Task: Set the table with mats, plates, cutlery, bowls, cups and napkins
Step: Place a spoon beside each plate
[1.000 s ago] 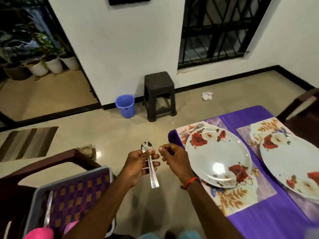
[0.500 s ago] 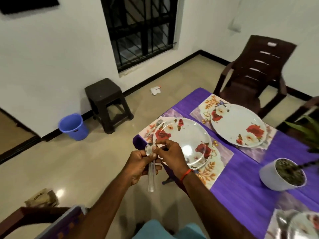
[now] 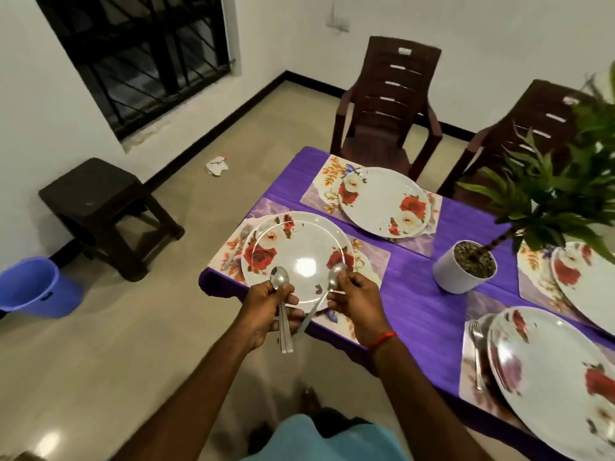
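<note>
Head view: a single spoon (image 3: 335, 274) is pinched near its bowl by the right hand (image 3: 357, 302), with the handle slanting down and left toward the left hand (image 3: 266, 311). The right grip is narrow, with thumb and fingers curled on the spoon's neck. A bundle of spoons (image 3: 280, 279) is held upright in the left hand, bowls above the fist and handles projecting below; that grip is closed round the shafts. Both hands are held over the near rim of the nearest plate (image 3: 299, 241), which is set on a floral mat (image 3: 372, 261) at the corner of the purple-covered bench (image 3: 416, 294). A fork (image 3: 237, 246) is laid on the mat just left of that plate. A second plate (image 3: 382, 201) is set on another mat (image 3: 321, 189) farther along, and a potted plant (image 3: 464, 271) is stood on the bench, well right of the hands.
</note>
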